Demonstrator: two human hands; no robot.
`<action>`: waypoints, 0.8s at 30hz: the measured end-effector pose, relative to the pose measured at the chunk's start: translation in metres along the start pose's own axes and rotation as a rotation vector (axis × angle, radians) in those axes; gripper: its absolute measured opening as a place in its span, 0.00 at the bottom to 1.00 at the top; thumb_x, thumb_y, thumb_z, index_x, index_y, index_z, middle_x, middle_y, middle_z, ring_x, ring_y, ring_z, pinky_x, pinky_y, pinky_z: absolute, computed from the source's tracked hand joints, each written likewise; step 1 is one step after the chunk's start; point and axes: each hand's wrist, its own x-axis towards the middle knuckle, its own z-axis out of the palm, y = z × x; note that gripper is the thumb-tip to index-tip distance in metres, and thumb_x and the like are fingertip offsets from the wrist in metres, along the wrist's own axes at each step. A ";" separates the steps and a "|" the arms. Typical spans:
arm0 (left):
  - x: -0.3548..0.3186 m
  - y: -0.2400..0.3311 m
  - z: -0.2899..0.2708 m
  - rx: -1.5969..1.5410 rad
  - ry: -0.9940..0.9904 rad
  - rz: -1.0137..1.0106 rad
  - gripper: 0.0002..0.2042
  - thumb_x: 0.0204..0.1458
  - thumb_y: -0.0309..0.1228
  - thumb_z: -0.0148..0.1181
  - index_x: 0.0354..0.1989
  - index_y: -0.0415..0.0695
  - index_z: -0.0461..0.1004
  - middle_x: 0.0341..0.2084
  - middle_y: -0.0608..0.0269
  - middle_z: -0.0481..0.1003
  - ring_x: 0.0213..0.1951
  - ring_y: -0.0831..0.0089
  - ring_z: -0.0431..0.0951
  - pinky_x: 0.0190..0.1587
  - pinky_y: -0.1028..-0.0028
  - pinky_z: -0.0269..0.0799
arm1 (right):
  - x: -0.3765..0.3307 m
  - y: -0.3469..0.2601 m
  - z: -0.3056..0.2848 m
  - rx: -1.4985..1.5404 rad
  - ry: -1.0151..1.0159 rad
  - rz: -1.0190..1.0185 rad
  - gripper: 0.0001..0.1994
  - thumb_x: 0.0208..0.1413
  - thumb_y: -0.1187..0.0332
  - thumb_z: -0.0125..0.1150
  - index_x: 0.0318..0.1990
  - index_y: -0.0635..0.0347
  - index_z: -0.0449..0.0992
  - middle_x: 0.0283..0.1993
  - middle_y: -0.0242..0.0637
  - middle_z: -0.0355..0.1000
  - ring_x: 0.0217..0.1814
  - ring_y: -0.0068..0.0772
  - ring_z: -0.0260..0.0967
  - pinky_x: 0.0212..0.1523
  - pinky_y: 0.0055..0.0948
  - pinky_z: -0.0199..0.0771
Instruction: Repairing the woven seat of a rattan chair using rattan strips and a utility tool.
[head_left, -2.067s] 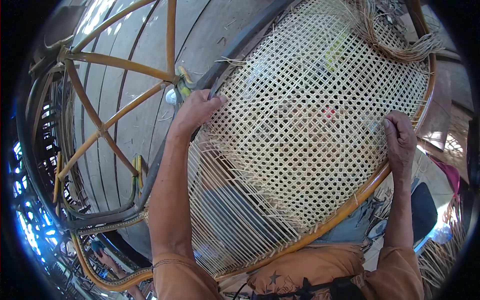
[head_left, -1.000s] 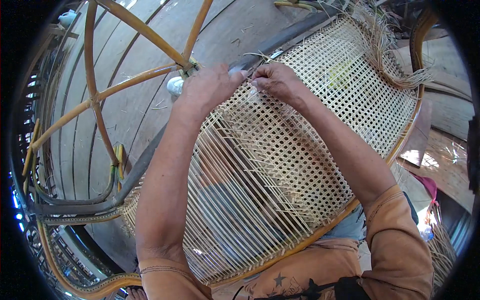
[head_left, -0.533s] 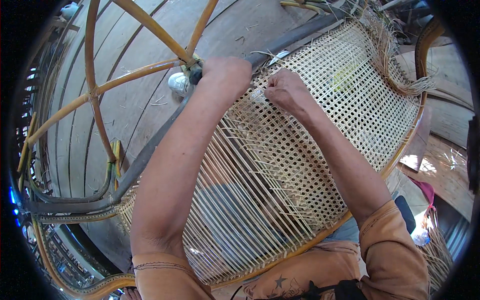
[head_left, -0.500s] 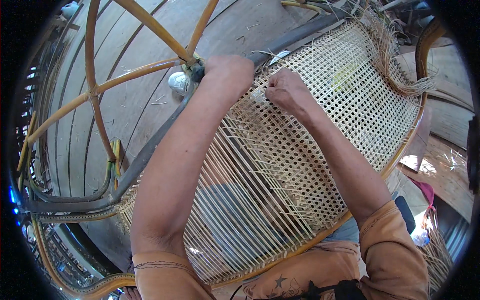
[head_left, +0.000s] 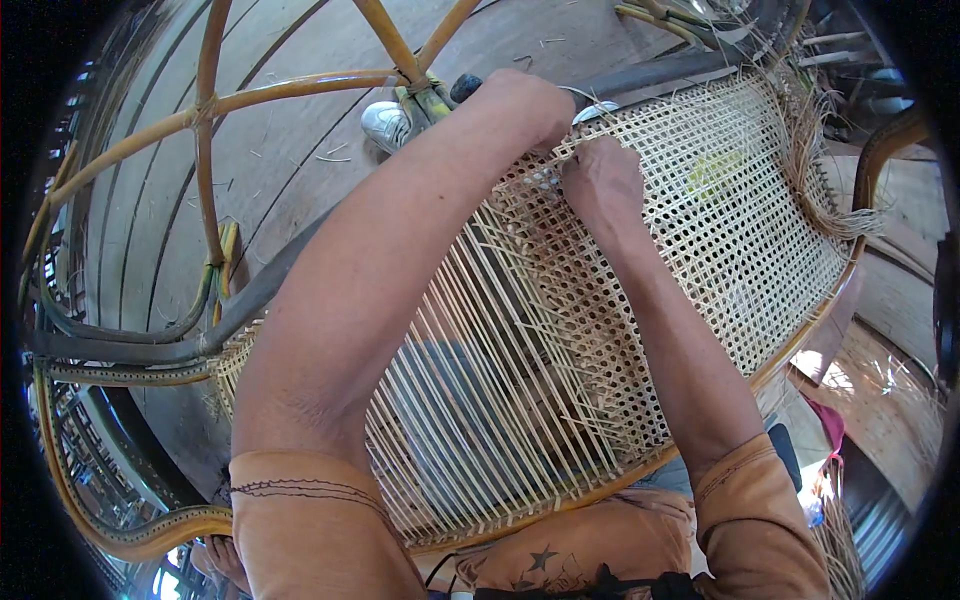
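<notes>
A woven cane seat panel (head_left: 700,190) stretches across a curved rattan frame in front of me. Its right part is a close open-hole mesh; on the left, only parallel cane strands (head_left: 480,400) span the frame, with loose strand ends between. At the far edge my left hand (head_left: 535,108) bends over the dark rail (head_left: 655,70), its fingers mostly hidden behind its back. Close by on the right, my right hand (head_left: 605,178) is closed in a fist on top of the mesh. Whatever thin piece it may grip is too small to make out.
Bent rattan poles (head_left: 300,85) form a frame at the upper left, over a plank floor (head_left: 290,150). A white-grey shoe (head_left: 385,125) is beyond the rail. A bundle of loose cane strands (head_left: 805,170) hangs at the panel's right end.
The whole view has shifted, with the panel now further right. My left hand has moved right, nearer my right hand. My right hand has turned, its knuckles now pointing more away from me.
</notes>
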 end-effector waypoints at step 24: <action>-0.027 0.010 0.028 -0.135 0.317 -0.230 0.13 0.48 0.32 0.49 0.36 0.44 0.79 0.36 0.55 0.78 0.39 0.60 0.79 0.40 0.65 0.74 | 0.037 0.038 -0.009 -0.200 -0.111 -0.741 0.04 0.50 0.72 0.52 0.32 0.62 0.71 0.36 0.44 0.67 0.38 0.48 0.67 0.37 0.39 0.69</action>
